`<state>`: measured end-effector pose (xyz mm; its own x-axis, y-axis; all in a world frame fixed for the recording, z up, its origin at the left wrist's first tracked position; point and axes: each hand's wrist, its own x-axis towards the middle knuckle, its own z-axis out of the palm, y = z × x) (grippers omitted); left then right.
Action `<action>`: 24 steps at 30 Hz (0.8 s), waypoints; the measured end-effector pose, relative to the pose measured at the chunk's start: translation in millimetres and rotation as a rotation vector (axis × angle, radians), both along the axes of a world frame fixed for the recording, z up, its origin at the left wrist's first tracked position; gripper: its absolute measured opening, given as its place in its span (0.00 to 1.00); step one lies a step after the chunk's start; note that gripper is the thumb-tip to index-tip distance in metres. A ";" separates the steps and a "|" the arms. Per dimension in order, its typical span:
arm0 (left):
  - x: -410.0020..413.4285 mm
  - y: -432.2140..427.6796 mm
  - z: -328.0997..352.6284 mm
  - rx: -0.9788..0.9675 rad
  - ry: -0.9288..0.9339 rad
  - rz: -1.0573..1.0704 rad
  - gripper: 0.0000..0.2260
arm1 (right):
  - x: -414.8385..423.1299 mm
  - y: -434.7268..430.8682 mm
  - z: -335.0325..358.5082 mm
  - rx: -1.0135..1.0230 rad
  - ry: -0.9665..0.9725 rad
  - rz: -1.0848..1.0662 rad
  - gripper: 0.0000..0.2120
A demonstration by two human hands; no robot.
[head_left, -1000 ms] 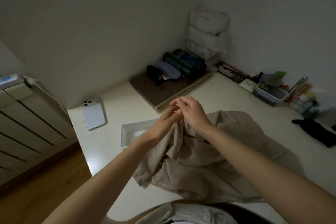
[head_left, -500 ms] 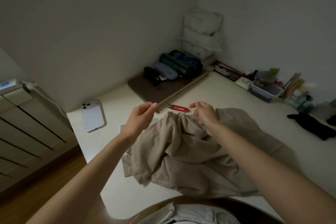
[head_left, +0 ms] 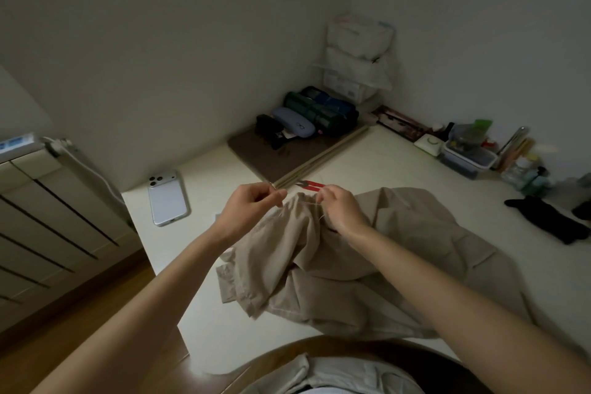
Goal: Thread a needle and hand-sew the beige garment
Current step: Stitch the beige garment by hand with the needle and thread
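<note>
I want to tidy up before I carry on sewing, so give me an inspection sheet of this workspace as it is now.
Surface: white table, its near half covered by the beige garment.
Job's things: beige garment bunched on the table; thread stretched between the hands; red thread snips just beyond them; needle too small to confirm.
Clutter: phone face down at left; glasses case on a brown mat; clear container and black cloth at right.
Hands: left hand pinches the thread; right hand pinches the garment's bunched edge.
Cables: white cable beside the radiator.
Surroundings: radiator, wooden floor, plain walls.
</note>
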<state>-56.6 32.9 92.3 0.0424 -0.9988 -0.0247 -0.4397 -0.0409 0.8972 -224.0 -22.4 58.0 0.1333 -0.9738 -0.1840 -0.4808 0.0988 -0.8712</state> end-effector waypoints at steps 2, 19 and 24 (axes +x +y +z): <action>0.7 3.5 1.4 -0.003 0.020 -0.010 0.14 | -14.7 -2.6 -10.8 -0.017 0.088 -0.044 0.16; 6.4 36.1 -68.6 0.009 -0.354 -0.246 0.05 | -13.4 5.3 -37.9 -0.249 0.467 0.284 0.14; 29.2 19.4 -79.0 -0.011 -0.305 0.171 0.07 | 15.4 0.8 -32.0 -0.327 0.299 0.349 0.12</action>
<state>-27.5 52.3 13.3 0.2126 -0.9768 0.0260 -0.6753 -0.1276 0.7264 -208.6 -21.6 26.1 0.4465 -0.8939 0.0408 -0.6669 -0.3628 -0.6509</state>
